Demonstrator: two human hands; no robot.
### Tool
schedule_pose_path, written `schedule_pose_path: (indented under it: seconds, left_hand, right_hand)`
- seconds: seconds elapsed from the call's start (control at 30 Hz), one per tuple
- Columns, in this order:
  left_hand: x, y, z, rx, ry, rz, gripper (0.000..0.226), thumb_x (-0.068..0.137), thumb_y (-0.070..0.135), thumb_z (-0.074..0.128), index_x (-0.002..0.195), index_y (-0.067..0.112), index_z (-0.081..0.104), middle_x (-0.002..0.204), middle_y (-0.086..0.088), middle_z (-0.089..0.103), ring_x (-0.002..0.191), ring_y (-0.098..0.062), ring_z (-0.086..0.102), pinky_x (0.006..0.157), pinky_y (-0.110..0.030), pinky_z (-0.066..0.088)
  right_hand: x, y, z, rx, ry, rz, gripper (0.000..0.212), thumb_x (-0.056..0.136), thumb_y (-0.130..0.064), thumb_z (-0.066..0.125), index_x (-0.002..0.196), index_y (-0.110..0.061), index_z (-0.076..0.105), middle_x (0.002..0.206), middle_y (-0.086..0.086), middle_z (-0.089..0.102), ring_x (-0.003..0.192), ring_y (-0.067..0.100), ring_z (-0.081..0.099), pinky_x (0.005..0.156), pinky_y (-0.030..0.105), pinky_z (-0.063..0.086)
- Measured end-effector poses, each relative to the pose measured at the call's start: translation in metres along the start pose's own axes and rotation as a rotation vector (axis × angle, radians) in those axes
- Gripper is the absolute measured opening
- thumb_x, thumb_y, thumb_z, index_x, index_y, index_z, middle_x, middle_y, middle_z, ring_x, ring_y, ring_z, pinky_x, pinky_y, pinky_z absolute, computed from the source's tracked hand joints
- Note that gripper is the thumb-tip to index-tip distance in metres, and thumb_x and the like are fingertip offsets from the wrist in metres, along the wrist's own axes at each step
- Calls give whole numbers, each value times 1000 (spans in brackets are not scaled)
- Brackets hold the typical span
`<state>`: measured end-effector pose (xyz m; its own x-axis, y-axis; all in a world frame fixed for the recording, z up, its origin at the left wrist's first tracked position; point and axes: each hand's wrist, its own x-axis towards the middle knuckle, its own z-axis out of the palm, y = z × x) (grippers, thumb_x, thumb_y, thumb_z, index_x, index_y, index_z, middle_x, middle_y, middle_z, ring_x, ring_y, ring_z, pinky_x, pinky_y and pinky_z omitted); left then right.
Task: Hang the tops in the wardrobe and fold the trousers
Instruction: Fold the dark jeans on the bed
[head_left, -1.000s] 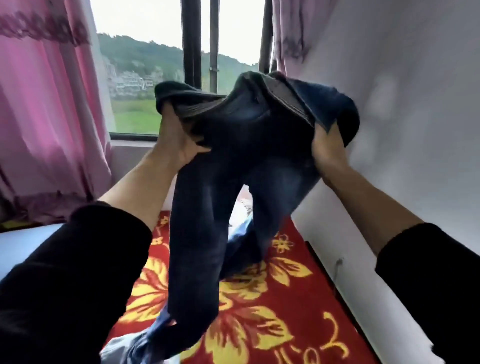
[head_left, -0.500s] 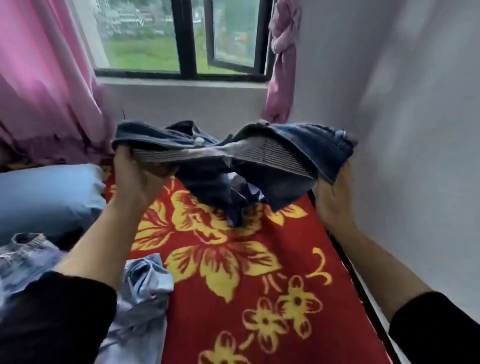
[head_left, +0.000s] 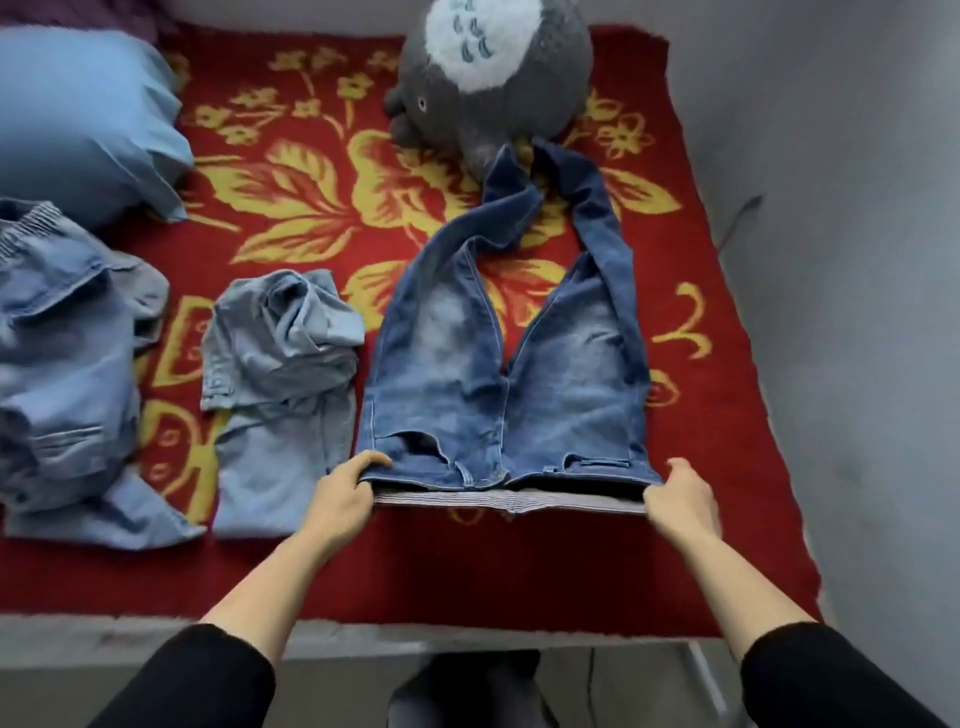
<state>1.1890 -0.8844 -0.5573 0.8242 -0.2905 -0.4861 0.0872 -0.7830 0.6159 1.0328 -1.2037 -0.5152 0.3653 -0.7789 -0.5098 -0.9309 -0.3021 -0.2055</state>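
dark jeans (head_left: 498, 395) are lying flat on the red flowered blanket (head_left: 467, 571) in the middle of the view, the waistband at the 6 o'clock end and both legs running off toward 12 o'clock, twisting and narrowing as they go. the left grip (head_left: 345, 493) is pinching the waistband's 9 o'clock corner, thumb on top and fingers curled beneath. the right grip (head_left: 680, 499) is grasping the 3 o'clock corner, its thumb lifting beside the denim. a striped lining is showing along the near edge between them. black sleeves (head_left: 208, 675) are covering the forearms at the bottom. just at 9 o'clock of the jeans a crumpled pale denim garment (head_left: 280, 364) is lying, with a larger pale denim heap (head_left: 57, 374) beyond it at the view's edge. a blue pillow (head_left: 78, 119) is resting at 10 o'clock. a grey plush toy (head_left: 488, 78) is sitting at 12 o'clock, the leg ends reaching its lower edge. a grey wall (head_left: 857, 260) is running along 3 o'clock.
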Motion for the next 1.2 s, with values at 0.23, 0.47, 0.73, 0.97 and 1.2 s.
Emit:
schedule_pose_path:
  seconds: [0.23,0.47,0.73,0.97,1.2]
  left_hand:
    - [-50,-57,39,215,-15,-28,33,80,6,49,90,37,47,80,-3,63,73,-31,56,68,-38,47]
    - [-61,-104,100,531,-74,-105,24,83,13,57,104,18,47,94,-3,43,89,-32,52,63,-36,41]
    - [-29,-115,125,880,-155,290,58,34,1,87,85,13,62,73,-8,55,58,-30,55,39,-29,30]
    - [-46,-129,108,811,-354,359,26,74,7,59,76,26,41,80,6,46,82,-20,55,51,-30,27]
    - [-36,-109,113,797,-758,-18,27,82,25,53,108,29,54,115,4,58,106,-21,57,75,-30,41]
  right_hand:
    - [-11,62,51,-561,19,-425,35,55,1,71,89,-8,64,82,13,54,73,36,60,54,39,44]
    - [-17,105,122,-840,-110,-407,40,87,-18,53,125,-18,41,123,1,48,114,20,51,85,35,42]
    - [3,67,177,-926,-136,-732,44,78,-10,62,120,-12,53,107,8,59,98,30,60,78,39,46]
    - [-4,79,159,-875,-474,-802,26,78,-20,52,103,-18,60,111,7,64,106,31,60,77,34,46]
    - [-4,72,167,-768,-727,-604,16,78,-25,58,93,-19,55,110,9,64,102,29,60,71,30,41]
